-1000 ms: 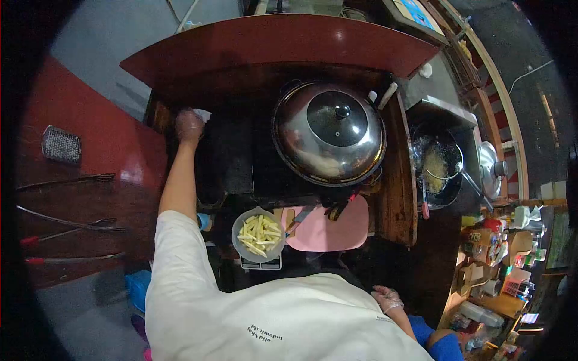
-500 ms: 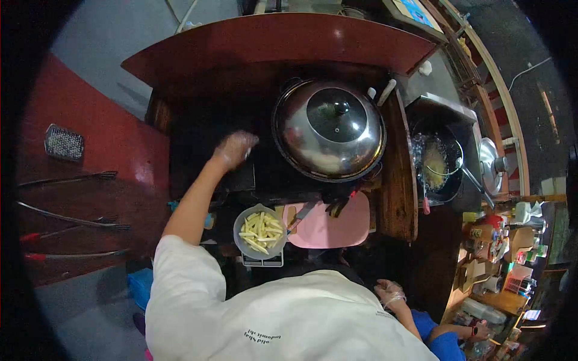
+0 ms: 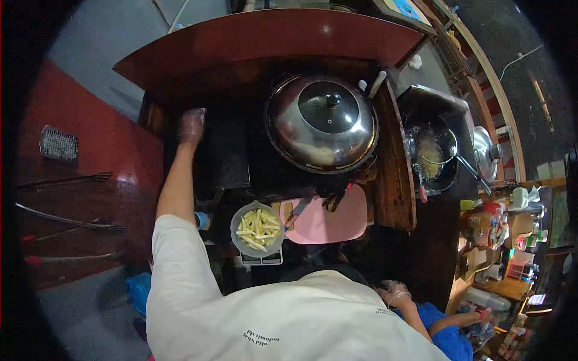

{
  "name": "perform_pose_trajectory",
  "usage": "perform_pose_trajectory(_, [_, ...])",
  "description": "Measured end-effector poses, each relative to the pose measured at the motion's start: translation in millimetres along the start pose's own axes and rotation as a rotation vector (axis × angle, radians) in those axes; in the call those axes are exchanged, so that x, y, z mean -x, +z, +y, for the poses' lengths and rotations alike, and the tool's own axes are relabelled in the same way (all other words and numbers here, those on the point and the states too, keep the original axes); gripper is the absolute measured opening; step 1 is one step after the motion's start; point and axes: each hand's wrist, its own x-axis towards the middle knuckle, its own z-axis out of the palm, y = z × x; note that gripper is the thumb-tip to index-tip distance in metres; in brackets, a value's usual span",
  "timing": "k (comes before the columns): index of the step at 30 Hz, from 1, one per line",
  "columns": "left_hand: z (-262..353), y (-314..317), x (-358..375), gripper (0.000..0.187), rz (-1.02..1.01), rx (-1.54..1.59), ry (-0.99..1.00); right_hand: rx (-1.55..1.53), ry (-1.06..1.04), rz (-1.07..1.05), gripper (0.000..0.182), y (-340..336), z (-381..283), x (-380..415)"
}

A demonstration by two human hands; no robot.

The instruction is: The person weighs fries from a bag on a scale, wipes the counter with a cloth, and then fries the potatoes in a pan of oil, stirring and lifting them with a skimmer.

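"Big lid (image 3: 322,129)?"
"One o'clock from centre; probably heavy, rigid, best taken by its knob (image 3: 333,99)."
"Bowl (image 3: 259,253)?"
"Seven, on the scale (image 3: 272,261); likely light, held by opposite rims."
"Left hand (image 3: 192,124), right hand (image 3: 395,292)?"
"Ten, near five; can't tell either's grip."
"Pale sticks (image 3: 259,228)?"
"In the bowl; perhaps slippery, snappable."

Left arm (image 3: 176,183) extends forward, left hand (image 3: 192,125) gloved; right hand (image 3: 394,293) beside the torso (image 3: 289,319)

Counting now — two lids (image 3: 346,144) (image 3: 483,157), one grater (image 3: 58,144), one bowl (image 3: 237,239), one scale (image 3: 272,259), one knife (image 3: 299,209) — and one pink board (image 3: 334,225)!
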Motion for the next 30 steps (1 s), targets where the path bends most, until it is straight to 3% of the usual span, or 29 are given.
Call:
perform_pose_trajectory(1, [61.9, -44.0, 17.3, 0.022, -0.04, 0.045, 0.033, -0.021, 0.023, 0.016, 0.06, -1.5, -0.5, 0.3])
perform_pose_trajectory(2, [81.6, -45.6, 29.1, 0.022, -0.158, 0.101, 0.007, -0.017, 0.019, 0.014, 0.06, 7.8, 10.6, -4.7])
perform_pose_trajectory(3, [75.5, -17.3, 45.3, 0.021, -0.102, 0.012, 0.259, -0.022, -0.004, 0.066, 0.053, 22.2, 26.7, -13.0])
perform_pose_trajectory(5, [122.4, -58.0, 99.9, 0.019, -0.265, -0.131, 0.32, -0.032, -0.031, 0.115, 0.047, 32.4, 37.6, -18.7])
perform_pose_trajectory(6, [110.3, -50.0, 123.3, 0.018, -0.042, 0.1, 0.555, -0.03, 0.012, 0.077, 0.047, 29.1, 29.2, -13.9])
perform_pose_trajectory(7, [121.8, -75.8, 133.8, 0.018, -0.233, 0.037, 0.59, -0.028, 0.057, 0.038, 0.048, 27.5, 23.9, -10.7])
perform_pose_trajectory(9, [79.0, -63.2, 143.5, 0.018, -0.052, 0.205, 0.625, -0.063, 0.065, 0.008, 0.047, 32.5, 24.5, -10.8])
perform_pose_trajectory(11, [39.6, -77.2, 129.9, 0.02, -0.116, 0.053, -0.059, -0.094, 0.074, -0.03, 0.047, 37.1, 27.4, -11.1])
perform_pose_trajectory(13, [-14.6, -56.0, 125.7, 0.021, 0.195, 0.176, -0.433, -0.061, 0.075, -0.064, 0.047, 42.2, 30.8, -13.5])
perform_pose_trajectory(14, [-9.9, -57.1, 123.7, 0.021, 0.188, 0.168, -0.43, -0.066, 0.074, -0.058, 0.049, 49.7, 38.0, -20.2])
perform_pose_trajectory(16, [32.1, -58.9, 121.9, 0.023, 0.246, 0.143, -0.255, -0.057, 0.041, -0.068, 0.049, 50.4, 39.3, -25.7])
perform_pose_trajectory(17, [74.6, -71.1, 121.3, 0.022, 0.115, 0.128, -0.329, -0.043, 0.006, -0.07, 0.049, 51.1, 42.6, -29.0])
perform_pose_trajectory(18, [109.3, -81.1, 124.2, 0.02, -0.004, -0.039, -0.226, -0.035, -0.015, -0.054, 0.05, 69.0, 63.8, -48.3])
perform_pose_trajectory(19, [112.0, -52.2, 130.3, 0.018, 0.053, -0.064, 0.013, -0.029, -0.019, -0.06, 0.05, 66.4, 60.8, -45.2])
perform_pose_trajectory(20, [113.4, -25.6, 143.2, 0.019, 0.098, -0.004, 0.161, -0.035, 0.012, -0.023, 0.05, 50.3, 43.8, -36.7])
perform_pose_trajectory(23, [135.5, -45.3, 174.1, 0.016, 0.101, 0.222, 0.41, -0.057, 0.045, 0.045, 0.053, 41.1, 41.4, -35.5])
perform_pose_trajectory(25, [111.3, -76.6, 175.8, 0.016, -0.042, -0.145, 0.153, -0.149, -0.005, 0.135, 0.046, 60.4, 67.6, -45.9])
perform_pose_trajectory(27, [46.0, -79.6, 188.1, 0.017, 0.175, -0.085, -0.175, -0.127, 0.012, 0.122, 0.047, 53.2, 57.1, -29.3])
perform_pose_trajectory(29, [40.7, -106.2, 200.8, 0.018, 0.158, -0.102, -0.403, -0.106, 0.027, 0.112, 0.047, 53.8, 54.2, -21.5])
perform_pose_trajectory(30, [33.1, -92.1, 204.5, 0.018, 0.175, 0.196, -0.638, -0.062, 0.029, 0.048, 0.047, 59.2, 58.6, -21.8])
